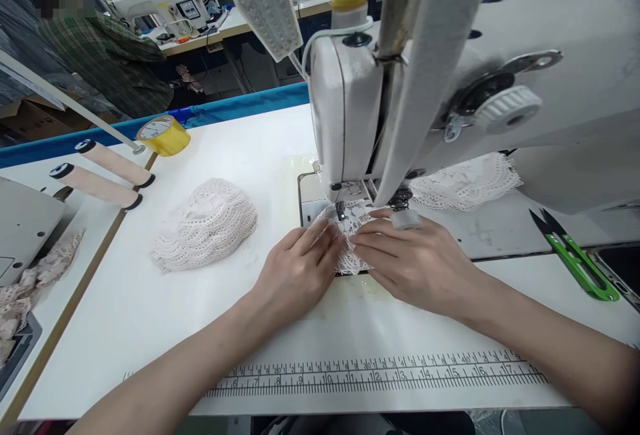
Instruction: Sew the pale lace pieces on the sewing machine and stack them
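Note:
Under the needle and presser foot of a white sewing machine (345,121) lies a small piece of white lace (351,263). My left hand (300,267) holds the lace's left side, fingers bent and pressed together close to the presser foot. On the right side, my right hand (417,258) grips the same lace with its fingertips, below the machine's round knob. The stretch beneath my fingers is hidden. To the left rests a heaped pile of lace (207,225); another lace pile (465,181) sits behind the needle, under the machine arm.
Green-handled thread snips (580,258) lie at the right. Two thread cones (97,185) and a yellow tape roll (164,135) are at the left. A printed ruler (375,375) runs along the table's front edge. A person (100,55) sits near another machine (165,5) behind.

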### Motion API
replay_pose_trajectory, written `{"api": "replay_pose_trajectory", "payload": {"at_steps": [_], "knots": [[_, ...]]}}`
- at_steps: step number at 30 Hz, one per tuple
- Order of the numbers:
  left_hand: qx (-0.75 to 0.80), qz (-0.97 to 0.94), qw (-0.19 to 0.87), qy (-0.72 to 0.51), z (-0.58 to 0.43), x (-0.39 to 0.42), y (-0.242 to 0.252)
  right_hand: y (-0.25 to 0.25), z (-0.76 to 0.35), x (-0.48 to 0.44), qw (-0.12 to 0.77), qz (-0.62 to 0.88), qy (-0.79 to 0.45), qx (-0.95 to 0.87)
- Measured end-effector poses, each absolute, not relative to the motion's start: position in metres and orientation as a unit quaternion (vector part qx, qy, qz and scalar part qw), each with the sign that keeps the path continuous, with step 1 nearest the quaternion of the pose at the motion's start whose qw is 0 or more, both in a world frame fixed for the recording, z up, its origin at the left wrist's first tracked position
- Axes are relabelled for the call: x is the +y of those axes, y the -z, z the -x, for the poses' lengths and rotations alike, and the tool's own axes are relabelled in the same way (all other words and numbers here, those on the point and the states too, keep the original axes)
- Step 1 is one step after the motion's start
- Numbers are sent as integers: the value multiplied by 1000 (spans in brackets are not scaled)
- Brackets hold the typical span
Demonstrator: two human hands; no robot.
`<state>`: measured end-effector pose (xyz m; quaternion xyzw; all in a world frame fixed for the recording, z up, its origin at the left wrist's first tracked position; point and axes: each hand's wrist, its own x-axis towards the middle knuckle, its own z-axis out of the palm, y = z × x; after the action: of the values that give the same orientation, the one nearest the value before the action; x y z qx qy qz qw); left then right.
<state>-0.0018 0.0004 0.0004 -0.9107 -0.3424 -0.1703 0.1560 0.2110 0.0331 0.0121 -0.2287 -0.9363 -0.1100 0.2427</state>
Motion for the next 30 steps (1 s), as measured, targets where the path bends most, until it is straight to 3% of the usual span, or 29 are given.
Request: {"api": "replay_pose_trajectory", "payload": {"at_steps": [30], "knots": [[-358,896,153,213,3,2,-1,3,-209,38,246,243,163,-924]]}}
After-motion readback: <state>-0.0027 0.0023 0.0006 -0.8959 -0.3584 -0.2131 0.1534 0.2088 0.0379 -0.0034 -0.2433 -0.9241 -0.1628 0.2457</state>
